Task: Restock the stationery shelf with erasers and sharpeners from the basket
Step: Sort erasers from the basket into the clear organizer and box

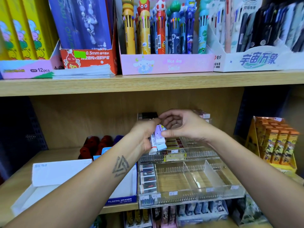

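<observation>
Evidently mid-restock, head view only: left hand [144,135] curled round a small stack of erasers [158,140], held just above the clear acrylic organiser [189,193] so that pieces can be dealt out one at a time without another trip to the basket, which lies out of view. Right hand [182,127] arched over the top of the stack, thumb and forefinger closing on the uppermost eraser, apparently to peel it off for the upper tier of the organiser; whether actually pinched or only touching, cannot tell. Both forearms stretched forward from the lower corners and converging above the organiser's back rows, left wrist turned palm inward, right wrist cocked with fingers hooked downward.

Boxed erasers [148,178] already filed in the organiser's front left column, probably showing how the rest should lie; compartments to the right of that column bare down to the wood. Open white box [54,173] just left of the organiser, orange packs [276,142] to its right, novelty pens [158,30] on the shelf above it
</observation>
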### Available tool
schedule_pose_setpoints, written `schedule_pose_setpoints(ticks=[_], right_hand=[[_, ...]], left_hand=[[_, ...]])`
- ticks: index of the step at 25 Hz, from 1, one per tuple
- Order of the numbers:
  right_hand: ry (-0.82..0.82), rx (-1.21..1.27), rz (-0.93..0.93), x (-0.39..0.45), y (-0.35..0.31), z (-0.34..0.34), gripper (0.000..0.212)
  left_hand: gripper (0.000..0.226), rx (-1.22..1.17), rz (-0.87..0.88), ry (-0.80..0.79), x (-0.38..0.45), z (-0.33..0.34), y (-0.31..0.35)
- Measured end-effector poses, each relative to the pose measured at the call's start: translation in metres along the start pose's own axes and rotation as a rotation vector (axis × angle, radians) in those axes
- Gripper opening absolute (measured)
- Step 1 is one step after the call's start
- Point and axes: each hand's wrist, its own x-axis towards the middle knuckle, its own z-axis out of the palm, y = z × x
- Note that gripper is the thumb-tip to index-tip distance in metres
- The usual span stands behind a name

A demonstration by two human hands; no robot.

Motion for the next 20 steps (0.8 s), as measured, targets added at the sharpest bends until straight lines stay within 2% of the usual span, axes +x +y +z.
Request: schedule_pose_setpoints(ticks=[4, 6, 10, 15, 20], right_hand=[[0.01, -0.093, 0.062, -0.011, -0.002, 0.015, 0.044], [0.011, -0.073, 0.083, -0.014, -0.004, 0.022, 0.04], [0.108, -0.05, 0.096, -0.014, -0.007, 0.02, 0.032], [0.116, -0.039, 0.136, -0.026, -0.005, 0.015, 0.028], [0.198, -0.053, 0.099, -0.033, -0.001, 0.009, 0.027]], left_hand=[[0.012, -0.047, 0.181, 0.159, 0.005, 0.005, -0.003], [0.009, -0.057, 0.222, 0.176, 0.005, 0.004, -0.002], [0.011, 0.028, 0.168, 0.146, -0.006, -0.005, 0.001], [0.025, 0.043, 0.096, 0.034, -0.016, -0.026, 0.003], [0.018, 0.062, 0.102, 0.045, -0.023, -0.044, 0.006]])
